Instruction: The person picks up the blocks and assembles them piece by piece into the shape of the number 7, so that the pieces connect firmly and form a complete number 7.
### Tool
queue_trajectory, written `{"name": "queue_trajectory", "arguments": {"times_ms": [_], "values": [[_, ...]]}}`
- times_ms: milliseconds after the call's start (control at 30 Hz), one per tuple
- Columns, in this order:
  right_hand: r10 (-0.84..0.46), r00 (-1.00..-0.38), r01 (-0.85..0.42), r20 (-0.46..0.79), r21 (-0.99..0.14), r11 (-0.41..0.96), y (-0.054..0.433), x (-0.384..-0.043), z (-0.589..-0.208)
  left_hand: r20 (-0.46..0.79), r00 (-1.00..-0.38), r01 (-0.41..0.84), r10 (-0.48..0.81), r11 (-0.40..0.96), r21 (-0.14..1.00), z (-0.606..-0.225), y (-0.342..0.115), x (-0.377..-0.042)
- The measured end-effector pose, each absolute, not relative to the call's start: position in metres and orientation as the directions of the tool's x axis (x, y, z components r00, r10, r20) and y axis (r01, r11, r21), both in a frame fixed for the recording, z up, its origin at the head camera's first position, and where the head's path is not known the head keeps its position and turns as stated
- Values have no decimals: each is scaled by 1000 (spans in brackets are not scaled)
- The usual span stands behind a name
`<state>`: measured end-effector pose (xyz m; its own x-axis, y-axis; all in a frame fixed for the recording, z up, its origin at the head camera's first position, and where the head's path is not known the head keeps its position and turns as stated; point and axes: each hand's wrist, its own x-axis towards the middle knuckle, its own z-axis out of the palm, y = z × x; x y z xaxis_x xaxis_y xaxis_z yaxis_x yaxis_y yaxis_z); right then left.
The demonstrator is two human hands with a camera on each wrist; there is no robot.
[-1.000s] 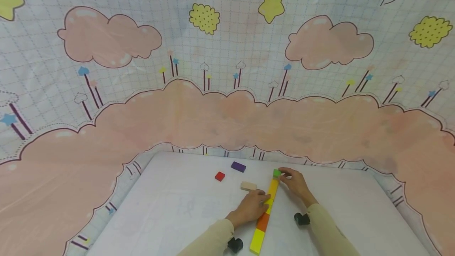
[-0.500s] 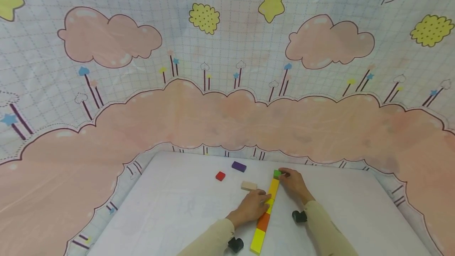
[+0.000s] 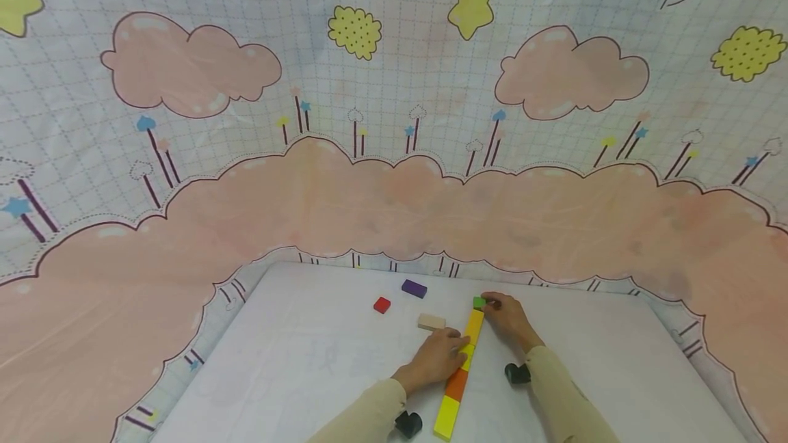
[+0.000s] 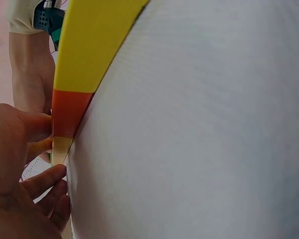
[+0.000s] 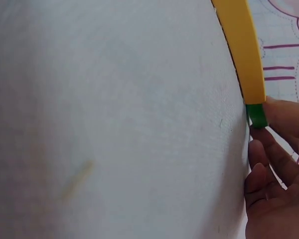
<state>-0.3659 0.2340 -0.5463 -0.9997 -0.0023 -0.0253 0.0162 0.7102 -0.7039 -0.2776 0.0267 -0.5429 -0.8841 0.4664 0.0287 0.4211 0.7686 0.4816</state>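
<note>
A straight row of coloured blocks runs away from me on the white table. Its near end is a yellow block (image 3: pixel 446 419), followed by an orange block (image 3: pixel 456 384), a second yellow block (image 3: pixel 467 359) and an amber block (image 3: pixel 473 328). A small green block (image 3: pixel 479 303) sits at the far end. My left hand (image 3: pixel 434 359) straddles the second yellow block, thumb and fingers at its sides and partly covering it. At the far end my right hand (image 3: pixel 509 313) pinches the green block; in the right wrist view its fingertips are against the green block (image 5: pixel 258 115).
Left of the row lie a red block (image 3: pixel 382 305), a purple block (image 3: pixel 414 288) and a beige block (image 3: pixel 431 322), the last close by my left hand. Dark wrist cameras protrude beside both sleeves. A cloud-patterned cloth (image 3: pixel 394 210) rises behind the white table (image 3: pixel 277 361).
My right hand and the green block have shifted very slightly toward me, against the amber block's end. The left hand has stayed in place.
</note>
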Motion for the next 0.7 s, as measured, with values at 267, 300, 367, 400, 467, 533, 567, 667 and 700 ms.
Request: {"name": "queue_trajectory", "arguments": {"times_ms": [267, 300, 367, 400, 467, 533, 567, 667, 700], "values": [[1, -998, 41, -57, -708, 705, 235, -364, -547, 20, -885, 415, 466, 767, 489, -542, 27, -277], [0, -998, 40, -56, -709, 704, 235, -364, -547, 19, -885, 415, 466, 768, 488, -542, 27, -277], [-1, -998, 40, -57, -714, 699, 235, -364, -547, 19, -884, 416, 467, 769, 486, -543, 27, -277], [-8, -999, 30, -49, -711, 703, 235, -364, -547, 19, -884, 417, 467, 769, 485, -543, 27, -278], [-13, -999, 17, -37, -710, 704, 235, -364, -547, 18, -885, 416, 466, 770, 485, -543, 27, -278], [-15, -1000, 8, -27, -708, 706, 235, -364, -547, 19, -885, 415, 465, 770, 484, -542, 27, -278], [-17, -1000, 4, -23, -707, 708, 235, -364, -547, 20, -886, 415, 464, 770, 485, -542, 27, -278], [-15, -1000, 6, -22, -712, 702, 234, -364, -547, 23, -887, 414, 462, 771, 483, -542, 27, -277], [-15, -1000, 8, -25, -713, 701, 234, -364, -548, 21, -887, 413, 461, 773, 482, -542, 27, -277]]}}
